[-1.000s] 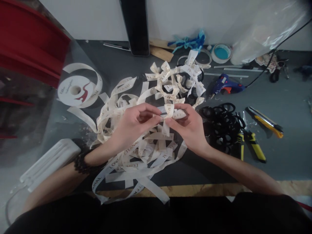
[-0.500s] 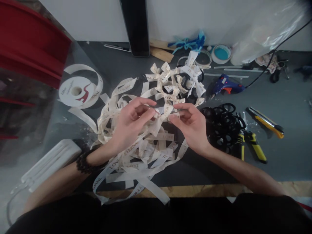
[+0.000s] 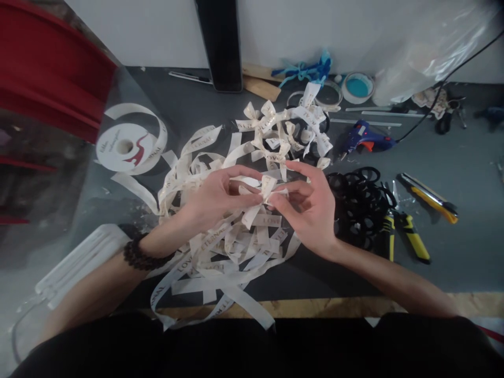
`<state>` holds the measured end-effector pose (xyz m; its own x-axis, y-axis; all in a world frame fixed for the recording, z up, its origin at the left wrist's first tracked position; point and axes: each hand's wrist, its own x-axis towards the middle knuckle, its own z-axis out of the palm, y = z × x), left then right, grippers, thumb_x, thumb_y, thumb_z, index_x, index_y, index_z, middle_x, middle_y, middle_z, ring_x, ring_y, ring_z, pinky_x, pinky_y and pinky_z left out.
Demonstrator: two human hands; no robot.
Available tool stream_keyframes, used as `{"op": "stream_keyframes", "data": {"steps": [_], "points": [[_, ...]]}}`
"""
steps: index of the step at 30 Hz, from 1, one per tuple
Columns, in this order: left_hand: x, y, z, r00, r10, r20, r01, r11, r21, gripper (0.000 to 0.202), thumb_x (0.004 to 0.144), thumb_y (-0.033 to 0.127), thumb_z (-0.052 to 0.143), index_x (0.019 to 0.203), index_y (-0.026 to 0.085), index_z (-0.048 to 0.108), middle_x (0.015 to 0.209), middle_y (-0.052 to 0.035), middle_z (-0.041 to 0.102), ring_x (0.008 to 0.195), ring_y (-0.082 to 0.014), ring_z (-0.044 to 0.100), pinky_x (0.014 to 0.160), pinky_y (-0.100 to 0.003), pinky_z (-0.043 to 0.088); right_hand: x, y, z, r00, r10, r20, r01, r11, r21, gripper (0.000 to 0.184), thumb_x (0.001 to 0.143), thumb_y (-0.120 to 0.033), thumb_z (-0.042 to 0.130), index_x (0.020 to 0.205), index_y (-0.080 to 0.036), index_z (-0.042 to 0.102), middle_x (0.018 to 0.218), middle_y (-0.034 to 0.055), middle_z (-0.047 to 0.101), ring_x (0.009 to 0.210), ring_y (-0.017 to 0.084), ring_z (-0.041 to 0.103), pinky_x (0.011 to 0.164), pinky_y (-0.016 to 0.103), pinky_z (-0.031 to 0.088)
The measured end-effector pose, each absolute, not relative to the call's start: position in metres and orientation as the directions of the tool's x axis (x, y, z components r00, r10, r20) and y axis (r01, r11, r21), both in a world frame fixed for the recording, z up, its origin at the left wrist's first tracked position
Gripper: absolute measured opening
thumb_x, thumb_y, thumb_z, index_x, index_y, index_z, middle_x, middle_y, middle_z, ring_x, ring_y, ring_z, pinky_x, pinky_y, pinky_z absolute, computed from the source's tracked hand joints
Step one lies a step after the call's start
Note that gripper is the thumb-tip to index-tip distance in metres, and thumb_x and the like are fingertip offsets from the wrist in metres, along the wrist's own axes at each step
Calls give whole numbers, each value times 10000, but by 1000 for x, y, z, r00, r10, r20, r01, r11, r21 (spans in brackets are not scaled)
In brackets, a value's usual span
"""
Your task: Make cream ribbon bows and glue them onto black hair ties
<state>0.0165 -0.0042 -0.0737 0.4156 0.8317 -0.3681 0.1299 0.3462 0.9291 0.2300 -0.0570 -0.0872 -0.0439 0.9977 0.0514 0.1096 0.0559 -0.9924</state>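
Observation:
My left hand (image 3: 214, 199) and my right hand (image 3: 311, 207) meet above a heap of cream printed ribbon strips (image 3: 220, 247) on the dark table. Both pinch one small piece of ribbon (image 3: 264, 191), folded into a bow shape between the fingertips, with a tail hanging down to the left. A beaded black bracelet (image 3: 137, 256) is on my left wrist. Beyond the hands lies a cluster of finished ribbon bows (image 3: 283, 131).
A ribbon spool (image 3: 125, 147) lies at the left, white sticks (image 3: 74, 265) near it. Black rings (image 3: 360, 202), yellow-handled pliers (image 3: 409, 236), a utility knife (image 3: 429, 197) and a blue glue gun (image 3: 364, 137) sit at the right. Tape rolls (image 3: 356, 86) and a plastic bag (image 3: 425, 52) are at the back.
The flat ribbon piece held between my hands has been folded up into a bow shape; my fingers have drawn closer together around its middle.

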Motion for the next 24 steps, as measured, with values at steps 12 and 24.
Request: {"op": "stream_keyframes", "data": {"steps": [12,24], "points": [[16,-6,-77,177,974,-143,211,104,972,360,806,355,897,1120,243,761,806,-18,771,595,-132,645,486,-226,448,226,-58,-84,-97,978,-185,17,-184,-983,400,902,-347,796,1234,-278,583,845,-29,798,825,219,822,823,374,675],[18,-11,-74,298,954,-32,353,-79,932,335,890,342,845,1167,200,724,894,-44,812,792,-191,790,656,-262,635,293,-1,-30,-162,979,121,761,202,-617,208,967,-400,727,1115,-261,771,977,28,845,872,241,812,829,391,628]]}}
